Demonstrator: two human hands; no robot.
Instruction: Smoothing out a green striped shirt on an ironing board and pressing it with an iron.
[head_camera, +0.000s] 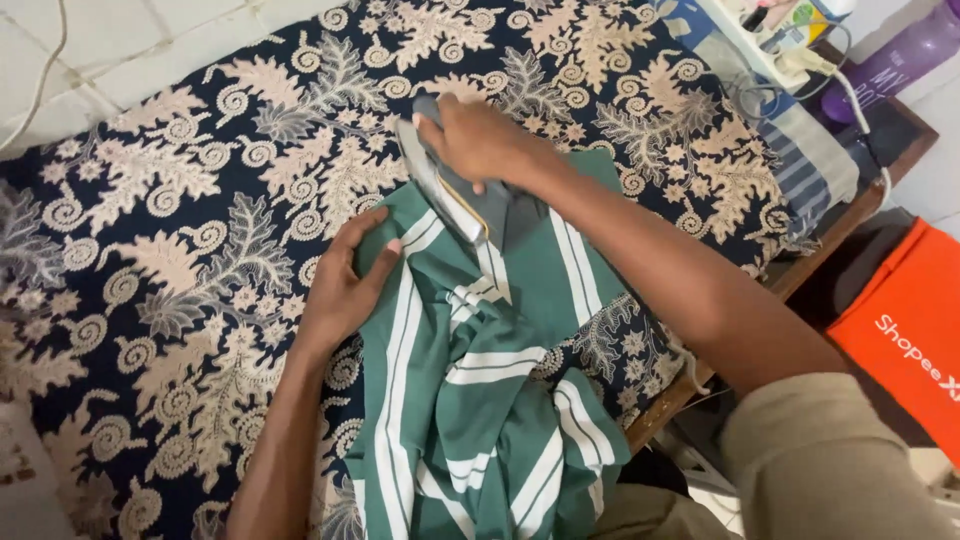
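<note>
Green striped shirt (480, 400) on batik cloth (170, 230). Right hand (478, 138) wrapped tight round iron (455, 195) at 12 o'clock. Left hand (345, 285) flat, open, pinning fabric at 9.

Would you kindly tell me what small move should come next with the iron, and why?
Probably glide the iron toward the bunched folds of the green striped cloth. The right hand grips it at the cloth's top edge, the left hand pins the flat part, and the lower cloth lies wrinkled.

Iron's (455, 195) handle under right hand (480, 140)
</note>
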